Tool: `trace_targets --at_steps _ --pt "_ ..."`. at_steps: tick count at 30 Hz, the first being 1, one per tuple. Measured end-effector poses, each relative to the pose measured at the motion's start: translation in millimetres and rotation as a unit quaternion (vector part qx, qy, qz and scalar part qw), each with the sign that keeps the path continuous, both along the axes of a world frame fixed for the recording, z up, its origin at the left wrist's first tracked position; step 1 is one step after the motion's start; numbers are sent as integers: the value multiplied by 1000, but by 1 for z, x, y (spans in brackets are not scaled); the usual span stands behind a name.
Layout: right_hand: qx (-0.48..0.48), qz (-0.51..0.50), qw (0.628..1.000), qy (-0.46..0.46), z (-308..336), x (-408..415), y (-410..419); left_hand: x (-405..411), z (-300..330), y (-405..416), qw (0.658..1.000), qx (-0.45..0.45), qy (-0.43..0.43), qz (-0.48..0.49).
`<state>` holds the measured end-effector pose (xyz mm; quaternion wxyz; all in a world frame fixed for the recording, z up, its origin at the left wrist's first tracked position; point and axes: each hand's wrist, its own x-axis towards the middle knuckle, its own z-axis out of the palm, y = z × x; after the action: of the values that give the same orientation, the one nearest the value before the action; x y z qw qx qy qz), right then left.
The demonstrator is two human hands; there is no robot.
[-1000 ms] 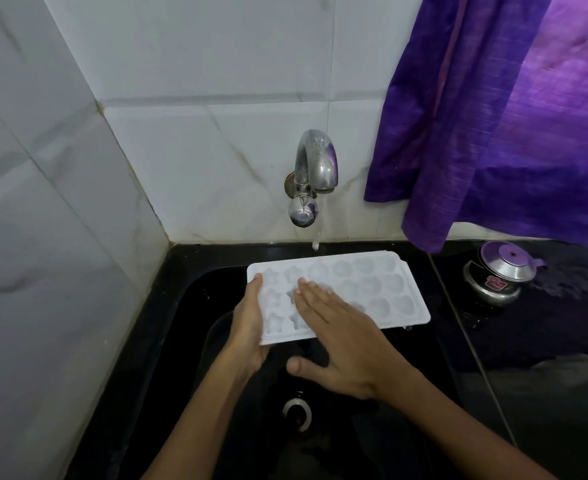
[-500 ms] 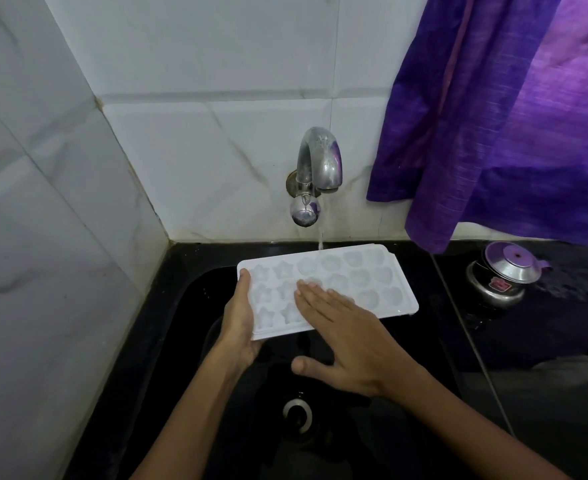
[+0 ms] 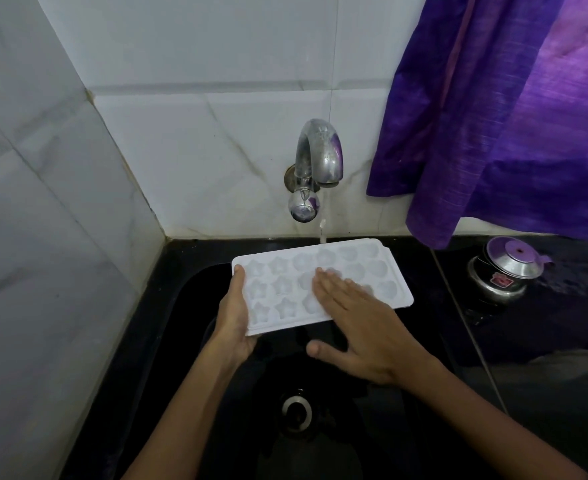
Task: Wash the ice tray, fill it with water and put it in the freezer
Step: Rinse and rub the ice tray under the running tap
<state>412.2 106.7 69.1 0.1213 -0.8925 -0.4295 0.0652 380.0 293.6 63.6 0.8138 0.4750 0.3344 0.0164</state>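
White plastic, moulded into rows of star-shaped and rounded cells, makes up the ice tray [image 3: 323,284], which is held level over the black sink [image 3: 168,341], just below the chrome tap [image 3: 315,168] on the tiled back wall. A thin stream of water [image 3: 323,232] falls from the spout onto the tray's far edge. The left hand [image 3: 235,317] grips the tray's left end, thumb on the top rim and fingers curled underneath, out of sight. The right hand [image 3: 358,327] lies flat and open on the tray's near right part, its straight fingers pressed over several cells and its thumb spread out over the basin, holding nothing. That hand covers some of the cells, and whether the cells hold water is hard to tell. The drain [image 3: 296,412] shows dimly in the dark basin below the hands. On the black worktop [image 3: 562,393] right of the sink stands a small steel lidded pot [image 3: 503,271]; its label is too small to read. A purple curtain [image 3: 514,109] hangs over the worktop's back edge, cut off by the frame.
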Motion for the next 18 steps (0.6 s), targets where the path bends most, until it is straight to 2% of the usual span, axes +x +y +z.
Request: trace_targets --at_steps 4,12,18 --pt "1 -60 998 -17 0 15 9 3 -2 -6 1000 0 8 -14" --pt "5 25 1000 5 2 -3 15 9 -1 -5 1000 16 7 -3" --pt "11 -49 999 -13 -1 13 22 11 -6 -7 1000 14 7 -11"
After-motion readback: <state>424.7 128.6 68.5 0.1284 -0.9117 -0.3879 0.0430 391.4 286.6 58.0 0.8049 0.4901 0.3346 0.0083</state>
